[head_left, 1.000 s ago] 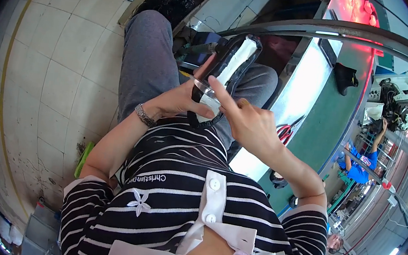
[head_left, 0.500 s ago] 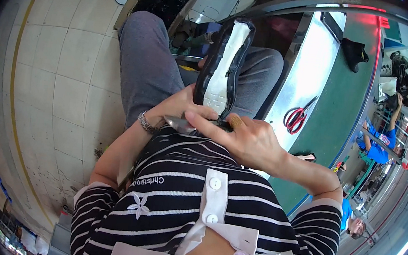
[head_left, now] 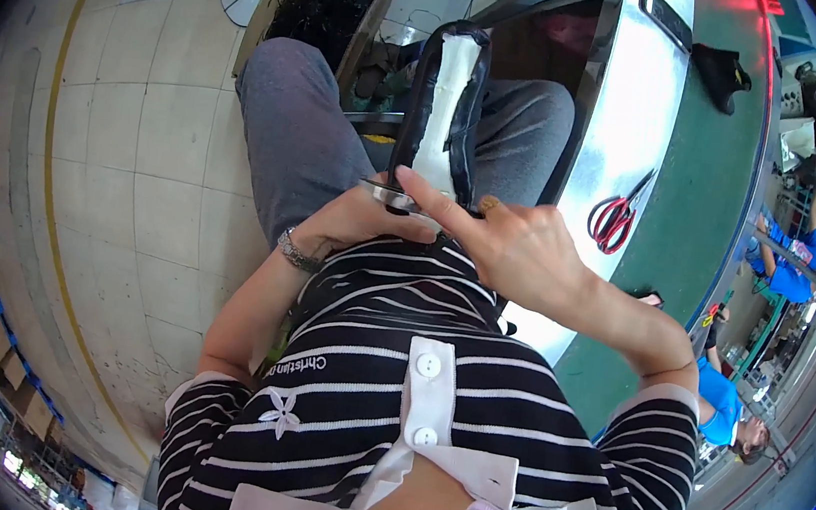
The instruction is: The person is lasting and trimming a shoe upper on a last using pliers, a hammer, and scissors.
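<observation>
A black shoe upper [head_left: 412,114], wrapped round a form with its pale sole side [head_left: 452,89] facing up, points away from me above my lap. My left hand [head_left: 361,222], a metal watch on its wrist, grips the near end, its thumb lying along the edge. My right hand [head_left: 529,254] is closed round a tool with a flat metal blade [head_left: 387,193]; its handle is hidden in the fingers. The right index finger stretches along the blade, which crosses the near part of the sole side. Something gold-brown [head_left: 487,204] shows at my right fingers.
Red-handled scissors [head_left: 613,223] lie on the shiny metal bench edge [head_left: 604,126] to my right, a phone [head_left: 666,23] farther along. A black shoe [head_left: 718,77] rests on the green belt [head_left: 704,178]. Ahead stands a cardboard box [head_left: 382,0] of black scraps. Other people work beyond the belt.
The blade and my right index finger have moved farther up, onto the near part of the sole side. The shoe has shifted slightly left and stands a little straighter.
</observation>
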`<state>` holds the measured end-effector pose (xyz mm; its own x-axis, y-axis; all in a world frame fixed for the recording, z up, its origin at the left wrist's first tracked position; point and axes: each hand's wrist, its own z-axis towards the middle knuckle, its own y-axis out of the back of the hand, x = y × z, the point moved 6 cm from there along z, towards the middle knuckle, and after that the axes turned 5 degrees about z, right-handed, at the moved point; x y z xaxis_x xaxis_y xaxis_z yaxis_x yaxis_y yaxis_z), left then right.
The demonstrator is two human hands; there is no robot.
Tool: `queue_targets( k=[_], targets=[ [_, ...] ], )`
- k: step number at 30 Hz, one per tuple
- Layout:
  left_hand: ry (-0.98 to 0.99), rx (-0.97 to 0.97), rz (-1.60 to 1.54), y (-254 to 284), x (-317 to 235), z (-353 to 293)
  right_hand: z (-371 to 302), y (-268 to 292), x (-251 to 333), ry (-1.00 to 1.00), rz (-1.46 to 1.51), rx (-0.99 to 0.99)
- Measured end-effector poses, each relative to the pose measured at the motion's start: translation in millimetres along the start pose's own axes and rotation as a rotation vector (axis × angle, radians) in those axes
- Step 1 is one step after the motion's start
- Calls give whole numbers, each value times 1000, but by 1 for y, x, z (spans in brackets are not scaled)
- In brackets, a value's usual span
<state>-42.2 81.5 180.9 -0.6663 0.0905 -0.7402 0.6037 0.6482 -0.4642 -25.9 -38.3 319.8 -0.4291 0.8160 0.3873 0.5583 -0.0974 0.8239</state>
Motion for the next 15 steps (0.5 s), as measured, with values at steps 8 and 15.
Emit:
queue_targets(
  k=[8, 15],
  targets=[
    [-14, 8, -178, 10, -19, 9, 17, 2, -33, -142, 75, -64],
    [66, -83, 0, 33, -62, 52, -32, 1, -71, -256, 555, -597]
  ],
)
